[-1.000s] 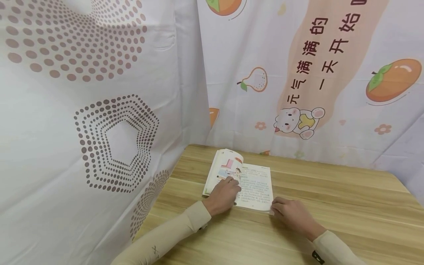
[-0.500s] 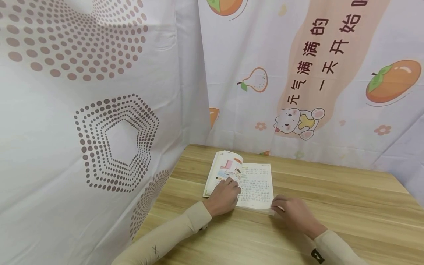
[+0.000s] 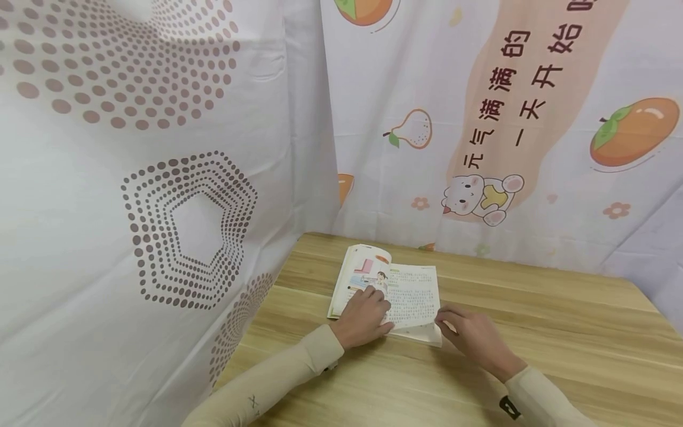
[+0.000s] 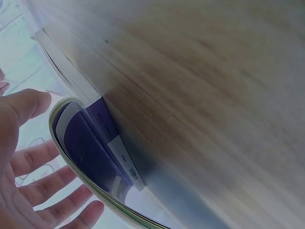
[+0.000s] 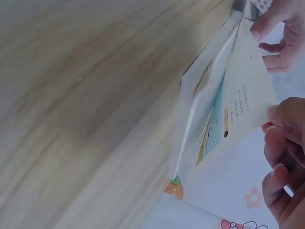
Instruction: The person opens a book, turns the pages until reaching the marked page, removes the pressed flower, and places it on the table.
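Note:
An open book (image 3: 368, 270) lies on the wooden table, its left pages bulging and carrying a coloured picture. My left hand (image 3: 363, 317) rests over the left pages beside the spine, its thumb at the lower part of the right page. In the left wrist view that hand's fingers (image 4: 47, 188) spread over the paper, and a purple cover (image 4: 90, 143) shows under the curled pages. At the lower right corner, my right hand (image 3: 475, 338) pinches a printed page (image 5: 252, 86) between thumb and fingertips. The page stands lifted off the pages beneath, with part of a blue picture showing below it.
The wood-grain table (image 3: 544, 308) extends to the right of the book and toward me. A white dotted cloth (image 3: 197, 231) hangs along the left side, and a fruit-printed curtain (image 3: 373, 178) hangs behind the table.
My right hand has risen slightly with the page corner, peeling the page up so the sheet beneath shows. My left thumb has moved out onto the right page.

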### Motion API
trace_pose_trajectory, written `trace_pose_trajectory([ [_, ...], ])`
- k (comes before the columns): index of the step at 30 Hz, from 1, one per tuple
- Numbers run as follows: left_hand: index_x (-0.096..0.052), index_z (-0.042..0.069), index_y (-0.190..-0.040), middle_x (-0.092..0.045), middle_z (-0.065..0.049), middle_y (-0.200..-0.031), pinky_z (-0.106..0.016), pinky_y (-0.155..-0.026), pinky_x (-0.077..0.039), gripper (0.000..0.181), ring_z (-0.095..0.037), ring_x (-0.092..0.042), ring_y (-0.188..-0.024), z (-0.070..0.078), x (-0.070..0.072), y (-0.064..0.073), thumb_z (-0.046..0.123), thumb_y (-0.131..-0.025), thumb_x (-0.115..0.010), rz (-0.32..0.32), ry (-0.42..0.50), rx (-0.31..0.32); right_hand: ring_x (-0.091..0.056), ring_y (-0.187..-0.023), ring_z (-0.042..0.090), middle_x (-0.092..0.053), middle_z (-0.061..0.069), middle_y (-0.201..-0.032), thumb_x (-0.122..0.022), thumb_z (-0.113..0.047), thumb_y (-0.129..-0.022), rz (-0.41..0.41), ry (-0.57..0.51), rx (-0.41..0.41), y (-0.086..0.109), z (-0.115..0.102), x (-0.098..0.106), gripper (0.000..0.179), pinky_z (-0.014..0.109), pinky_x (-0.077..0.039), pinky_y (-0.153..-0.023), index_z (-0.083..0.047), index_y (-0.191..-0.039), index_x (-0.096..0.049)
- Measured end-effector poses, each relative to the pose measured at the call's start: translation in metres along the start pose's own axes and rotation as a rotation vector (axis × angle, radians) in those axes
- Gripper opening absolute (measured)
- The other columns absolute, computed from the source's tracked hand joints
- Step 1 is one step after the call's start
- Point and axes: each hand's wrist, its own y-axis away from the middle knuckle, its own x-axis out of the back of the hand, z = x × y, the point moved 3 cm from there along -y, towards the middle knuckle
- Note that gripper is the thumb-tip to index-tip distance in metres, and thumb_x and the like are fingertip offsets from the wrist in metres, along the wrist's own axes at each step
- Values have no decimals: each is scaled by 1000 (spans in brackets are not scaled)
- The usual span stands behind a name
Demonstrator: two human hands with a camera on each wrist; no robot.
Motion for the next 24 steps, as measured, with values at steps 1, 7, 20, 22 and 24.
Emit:
trace_pose_trajectory([
  [1,-73,20,-90,-62,4,-89,-25,-64,-40,34,-15,-52,-83,0,0,0,53,-91,-72,0,-8,1,-67,-69,6,-73,-2,-93,-89,-1,-71,5,3,2,-1,0,0,22,20,-50,-53,-11,-85,-75],
  [7,-70,21,-89,-61,3,-89,-29,-68,-46,52,-17,-54,-84,2,0,-2,72,-89,-63,-12,-29,23,-69,-69,8,-73,-4,-94,-89,-3,-72,19,6,5,-9,-2,1,21,21,-51,-53,-12,-85,-75],
  [20,-72,16,-99,-60,0,-93,-31,-65,-41,41,-19,-50,-82,8,-5,-5,56,-88,-73,-39,-68,60,-58,-59,-1,-72,-5,-96,-68,-31,-101,104,-42,20,-13,-3,6,24,15,-45,-49,-12,-90,-76],
  [22,-70,15,-102,-61,0,-93,-31,-65,-41,35,-20,-50,-81,8,-4,-5,48,-88,-73,-37,-60,78,-56,-57,-1,-72,-3,-98,-51,-40,-107,136,-53,19,-14,-3,8,41,14,-44,-49,-11,-94,-77],
  [24,-69,12,-111,-63,-1,-95,-31,-64,-42,34,-20,-52,-81,9,-4,-6,38,-90,-69,-25,-69,91,-54,-56,-2,-72,0,-99,-45,-44,-108,163,-59,11,-14,-2,10,47,14,-44,-49,-10,-98,-76],
])
